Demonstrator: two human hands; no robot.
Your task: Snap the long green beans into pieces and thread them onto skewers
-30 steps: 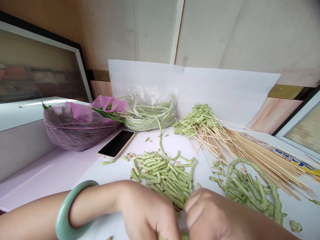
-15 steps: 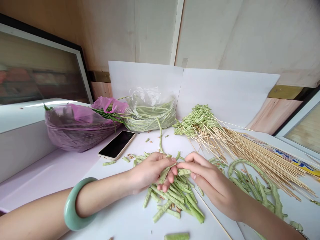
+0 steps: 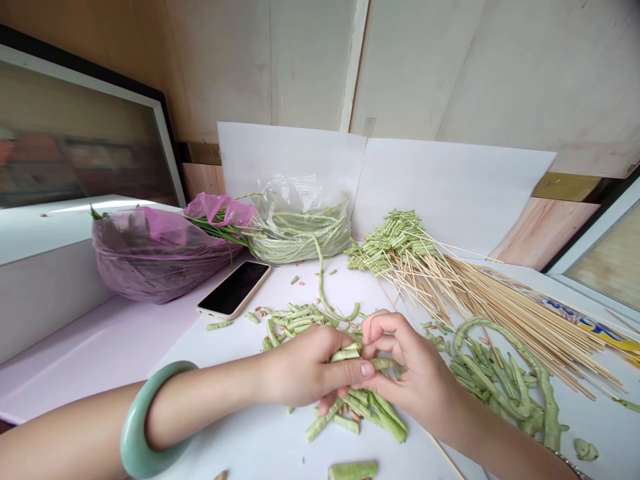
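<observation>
My left hand (image 3: 305,370), closed on bean pieces (image 3: 346,354), toward the table (image 3: 165,337)'s near edge; my right hand (image 3: 407,363), against them, grip unclear. Apparently done: loaded skewers (image 3: 480,293), far-right corner. Remaining: loose pieces (image 3: 387,417), beneath; bagged beans (image 3: 300,233), far edge.

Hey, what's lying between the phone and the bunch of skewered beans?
In the head view, between the phone and the skewered beans lie part of a long curving bean, short bean bits and small brown seeds.

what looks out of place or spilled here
The phone looks out of place, lying near cut bean pieces. Small brown bits are scattered loose, and one long bean trails out in front of the clear bag.
</observation>
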